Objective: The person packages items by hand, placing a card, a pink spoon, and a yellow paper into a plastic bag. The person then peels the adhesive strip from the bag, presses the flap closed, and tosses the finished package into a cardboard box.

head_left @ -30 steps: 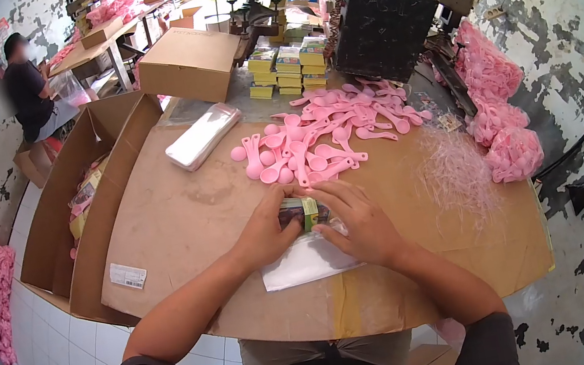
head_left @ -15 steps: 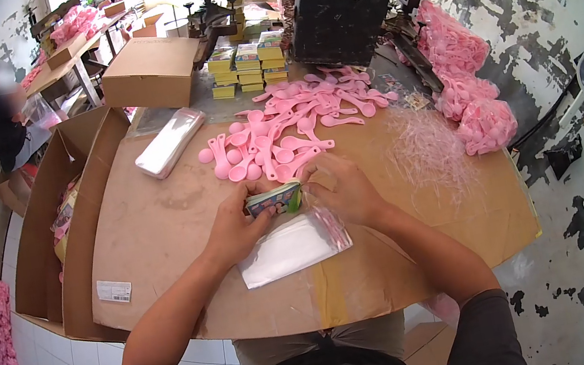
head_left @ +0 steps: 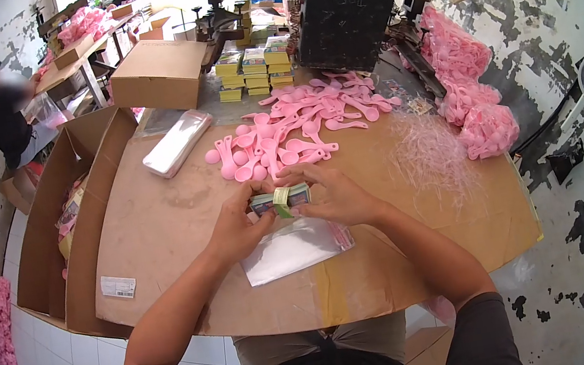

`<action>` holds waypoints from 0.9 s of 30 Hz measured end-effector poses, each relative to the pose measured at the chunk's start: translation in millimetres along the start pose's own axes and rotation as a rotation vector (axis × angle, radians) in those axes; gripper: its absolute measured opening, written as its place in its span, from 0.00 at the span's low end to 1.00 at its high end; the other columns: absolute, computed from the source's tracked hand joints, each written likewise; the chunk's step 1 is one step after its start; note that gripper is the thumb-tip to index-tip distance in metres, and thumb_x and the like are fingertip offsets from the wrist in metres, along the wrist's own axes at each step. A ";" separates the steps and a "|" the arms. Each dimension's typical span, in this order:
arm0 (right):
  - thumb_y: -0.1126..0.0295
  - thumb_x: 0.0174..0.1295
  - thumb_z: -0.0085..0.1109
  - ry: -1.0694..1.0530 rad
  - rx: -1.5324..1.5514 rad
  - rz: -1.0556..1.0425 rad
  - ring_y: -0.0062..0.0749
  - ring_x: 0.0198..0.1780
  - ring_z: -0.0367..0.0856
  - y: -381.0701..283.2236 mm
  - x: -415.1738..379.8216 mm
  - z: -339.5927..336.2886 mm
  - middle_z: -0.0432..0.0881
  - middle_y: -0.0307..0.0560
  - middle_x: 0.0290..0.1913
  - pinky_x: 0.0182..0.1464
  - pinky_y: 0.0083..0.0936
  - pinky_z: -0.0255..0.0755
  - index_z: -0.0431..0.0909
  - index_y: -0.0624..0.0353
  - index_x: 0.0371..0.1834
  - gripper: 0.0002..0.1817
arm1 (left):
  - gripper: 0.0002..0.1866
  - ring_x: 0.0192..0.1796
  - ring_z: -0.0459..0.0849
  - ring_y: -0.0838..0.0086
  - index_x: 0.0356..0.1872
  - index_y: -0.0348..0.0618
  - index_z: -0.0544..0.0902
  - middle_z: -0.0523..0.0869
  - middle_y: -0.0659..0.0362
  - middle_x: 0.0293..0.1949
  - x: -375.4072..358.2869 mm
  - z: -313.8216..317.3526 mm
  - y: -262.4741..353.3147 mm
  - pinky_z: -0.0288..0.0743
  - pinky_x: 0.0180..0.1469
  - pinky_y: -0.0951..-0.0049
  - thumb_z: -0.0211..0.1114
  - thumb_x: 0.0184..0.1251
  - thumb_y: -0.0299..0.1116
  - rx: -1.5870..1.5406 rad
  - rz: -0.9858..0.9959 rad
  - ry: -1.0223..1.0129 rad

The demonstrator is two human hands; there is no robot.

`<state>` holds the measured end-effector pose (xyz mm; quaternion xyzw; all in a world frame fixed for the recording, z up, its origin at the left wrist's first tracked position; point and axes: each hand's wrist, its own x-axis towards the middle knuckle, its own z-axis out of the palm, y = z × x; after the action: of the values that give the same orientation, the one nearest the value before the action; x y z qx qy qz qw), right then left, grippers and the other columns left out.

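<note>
Between my hands is a small stack of printed cards (head_left: 299,197), with a pale green band (head_left: 281,201) around its middle. My left hand (head_left: 240,223) is closed on the stack's left end. The fingers of my right hand (head_left: 337,195) close on its right end, beside the band. Just below the hands lies a pile of clear plastic bags (head_left: 293,253), flat on the cardboard-covered table (head_left: 162,244). Beyond my fingertips, pink plastic measuring spoons (head_left: 269,151) spread in a loose heap.
Banded card stacks (head_left: 255,69) stand behind the spoons, near a black machine (head_left: 340,13). Another bag pack (head_left: 178,144) lies at left, by an open carton (head_left: 74,252) and a closed box (head_left: 158,73). Pink bundles (head_left: 489,128) and shredded strands (head_left: 436,157) lie right. A person (head_left: 7,119) sits far left.
The card stack has turned from tilted to nearly level. The green band, at its right end before, now sits around its middle, and my right hand has closed in on the stack.
</note>
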<state>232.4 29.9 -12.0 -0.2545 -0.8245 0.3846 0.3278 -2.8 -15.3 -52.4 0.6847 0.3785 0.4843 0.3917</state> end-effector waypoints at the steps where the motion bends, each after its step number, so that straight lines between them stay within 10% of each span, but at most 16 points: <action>1: 0.75 0.60 0.73 -0.024 0.000 -0.015 0.40 0.62 0.84 -8.0 0.7 -1.3 0.86 0.51 0.59 0.66 0.36 0.75 0.79 0.60 0.65 0.27 | 0.17 0.50 0.85 0.77 0.54 0.36 0.78 0.85 0.58 0.47 -0.2 1.3 -0.7 0.80 0.57 0.71 0.66 0.64 0.17 0.009 0.033 0.010; 17: 0.76 0.62 0.70 0.058 -0.213 -0.064 0.30 0.43 0.83 -15.5 0.0 -21.0 0.86 0.44 0.45 0.48 0.29 0.76 0.83 0.59 0.56 0.18 | 0.16 0.49 0.85 0.79 0.53 0.37 0.78 0.86 0.59 0.47 -1.6 -4.5 11.0 0.82 0.55 0.72 0.70 0.66 0.21 -0.038 -0.010 0.047; 27: 0.64 0.70 0.67 0.082 0.109 0.343 0.21 0.38 0.78 -10.4 -25.8 -29.3 0.82 0.41 0.38 0.41 0.24 0.73 0.82 0.61 0.58 0.18 | 0.19 0.52 0.86 0.79 0.57 0.36 0.76 0.85 0.58 0.50 -2.9 -2.9 16.0 0.83 0.55 0.72 0.72 0.69 0.21 -0.266 -0.141 -0.011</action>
<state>269.1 20.4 1.7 -0.3885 -0.7329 0.4684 0.3041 -4.1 -23.8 -38.3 0.6011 0.3560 0.4977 0.5141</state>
